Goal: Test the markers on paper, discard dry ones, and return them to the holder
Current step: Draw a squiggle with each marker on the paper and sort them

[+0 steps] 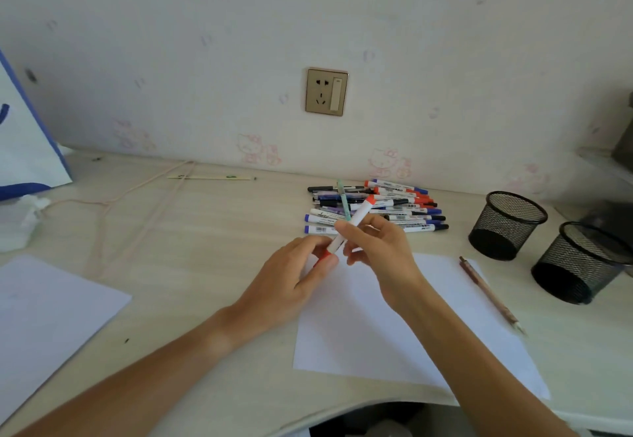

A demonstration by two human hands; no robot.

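A white marker with red ends (352, 224) is held slanted above the desk. My right hand (376, 248) grips its white barrel, and my left hand (301, 275) pinches the red cap at its lower end. Under the hands lies a white sheet of paper (394, 327). Behind them a pile of several markers (397, 207) with blue, red and black caps lies on the desk. Two black mesh holders stand at the right: the far holder (507, 226) and the near holder (579, 262). Nothing shows inside either.
A brown pen (489, 294) lies on the paper's right edge. Another white sheet (48, 313) lies at the left, with crumpled tissue (20, 220) and a white and blue bag (24, 148) behind it. A cord (137, 190) and a ruler (212, 178) lie near the wall.
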